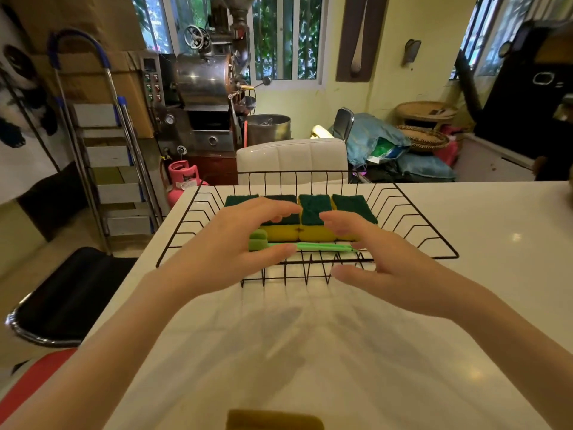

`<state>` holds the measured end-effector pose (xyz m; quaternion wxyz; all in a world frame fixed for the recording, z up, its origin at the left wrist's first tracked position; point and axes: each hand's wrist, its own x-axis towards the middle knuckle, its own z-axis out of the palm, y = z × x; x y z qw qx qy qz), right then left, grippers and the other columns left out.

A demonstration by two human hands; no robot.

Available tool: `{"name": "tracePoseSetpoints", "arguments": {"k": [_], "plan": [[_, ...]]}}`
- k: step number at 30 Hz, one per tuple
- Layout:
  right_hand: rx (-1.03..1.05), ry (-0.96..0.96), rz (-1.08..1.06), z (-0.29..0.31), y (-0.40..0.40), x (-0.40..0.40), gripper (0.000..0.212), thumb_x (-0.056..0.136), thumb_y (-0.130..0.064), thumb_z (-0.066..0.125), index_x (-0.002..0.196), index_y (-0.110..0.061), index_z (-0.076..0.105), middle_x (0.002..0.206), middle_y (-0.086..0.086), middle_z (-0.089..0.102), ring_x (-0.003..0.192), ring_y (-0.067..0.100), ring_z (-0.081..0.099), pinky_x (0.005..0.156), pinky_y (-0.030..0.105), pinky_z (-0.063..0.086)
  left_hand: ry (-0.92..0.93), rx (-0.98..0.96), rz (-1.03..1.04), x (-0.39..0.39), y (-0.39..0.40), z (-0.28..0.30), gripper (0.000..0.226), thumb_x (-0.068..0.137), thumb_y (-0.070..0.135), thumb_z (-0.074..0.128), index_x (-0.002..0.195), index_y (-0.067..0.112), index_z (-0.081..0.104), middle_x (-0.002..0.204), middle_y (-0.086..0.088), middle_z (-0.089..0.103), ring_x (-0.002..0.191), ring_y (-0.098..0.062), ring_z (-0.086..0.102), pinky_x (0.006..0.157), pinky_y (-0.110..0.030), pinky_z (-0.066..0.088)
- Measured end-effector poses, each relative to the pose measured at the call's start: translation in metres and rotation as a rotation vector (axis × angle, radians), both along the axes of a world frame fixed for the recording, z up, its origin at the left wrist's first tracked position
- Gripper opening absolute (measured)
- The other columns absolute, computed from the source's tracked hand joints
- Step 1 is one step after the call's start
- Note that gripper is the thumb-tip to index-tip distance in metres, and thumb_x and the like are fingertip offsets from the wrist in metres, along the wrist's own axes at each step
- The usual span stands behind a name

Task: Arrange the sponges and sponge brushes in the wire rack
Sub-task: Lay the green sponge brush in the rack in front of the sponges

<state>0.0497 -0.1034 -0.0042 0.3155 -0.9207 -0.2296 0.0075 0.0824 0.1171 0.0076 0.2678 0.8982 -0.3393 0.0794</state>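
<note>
Over the rack, left hand hovering, fingers spread, holding nothing; sponges rowed at far side, green brush lying just near of them. Right hand likewise spread and empty. Probably tidying step; next, likely fetching near-edge sponge.

The wire rack is showing thin black-coated metal. The sponges are presenting rough matt green scouring felt over porous yellow foam. The sponge brush handle is appearing as smooth green plastic. The countertop is reflecting light glossily.
</note>
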Motion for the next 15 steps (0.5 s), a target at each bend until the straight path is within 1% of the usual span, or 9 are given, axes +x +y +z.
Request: {"name": "tracePoseSetpoints", "arguments": {"k": [2,3,6,8,11,13,15], "plan": [[0.041,-0.038,-0.017,-0.005,-0.001,-0.015,0.071,0.085,-0.033,0.058,0.14,-0.042,0.015,0.138,-0.027,0.031,0.127,-0.011,0.028,0.099,0.012,0.031,0.0,-0.035,-0.017,-0.01,0.0,-0.006,0.055,0.076,0.057,0.053,0.127,0.045,0.037,0.111,0.033,0.045,0.111,0.011,0.044,0.083,-0.008,0.04],[0.048,-0.055,-0.025,-0.008,-0.003,-0.023,0.074,0.084,-0.033,0.06,0.141,-0.042,0.013,0.142,-0.026,0.029,0.128,-0.011,0.027,0.1,0.012,0.03,0.021,-0.037,-0.026,-0.017,-0.001,-0.009,0.058,0.074,0.061,0.05,0.128,0.048,0.034,0.113,0.036,0.043,0.113,0.013,0.041,0.083,-0.007,0.038],[0.061,-0.066,-0.037,-0.02,-0.006,-0.045,0.079,0.082,-0.034,0.062,0.141,-0.042,0.01,0.148,-0.023,0.024,0.131,-0.005,0.028,0.106,0.021,0.03,0.109,-0.002,-0.072,-0.038,-0.002,-0.02,0.064,0.067,0.07,0.045,0.127,0.056,0.026,0.121,0.046,0.03,0.118,0.022,0.031,0.088,-0.003,0.031],[0.058,-0.033,-0.035,-0.029,-0.009,-0.06,0.08,0.081,-0.037,0.063,0.14,-0.045,0.01,0.15,-0.021,0.023,0.132,-0.004,0.028,0.109,0.025,0.031,0.145,0.032,-0.094,-0.054,-0.002,-0.026,0.067,0.064,0.075,0.044,0.126,0.06,0.023,0.122,0.05,0.024,0.117,0.028,0.024,0.089,0.0,0.025],[0.077,0.021,-0.021,-0.041,-0.013,-0.081,0.08,0.078,-0.043,0.063,0.138,-0.047,0.011,0.149,-0.021,0.025,0.131,-0.006,0.028,0.11,0.027,0.031,0.199,0.044,-0.092,-0.078,-0.002,-0.036,0.072,0.06,0.077,0.046,0.126,0.062,0.021,0.123,0.051,0.022,0.118,0.026,0.023,0.091,-0.003,0.024],[0.082,0.053,-0.019,-0.048,-0.016,-0.093,0.082,0.074,-0.049,0.064,0.139,-0.046,0.014,0.147,-0.021,0.027,0.131,-0.006,0.028,0.11,0.027,0.031,0.236,0.058,-0.099,-0.093,-0.001,-0.04,0.076,0.057,0.075,0.052,0.125,0.064,0.02,0.123,0.051,0.022,0.119,0.027,0.021,0.092,-0.005,0.023],[0.07,0.095,-0.02,-0.052,-0.018,-0.104,0.084,0.072,-0.05,0.066,0.139,-0.048,0.014,0.146,-0.02,0.029,0.131,-0.005,0.027,0.11,0.026,0.03,0.25,0.079,-0.108,-0.105,0.001,-0.045,0.084,0.053,0.073,0.059,0.125,0.064,0.019,0.127,0.049,0.021,0.123,0.024,0.019,0.097,-0.007,0.022]]}}
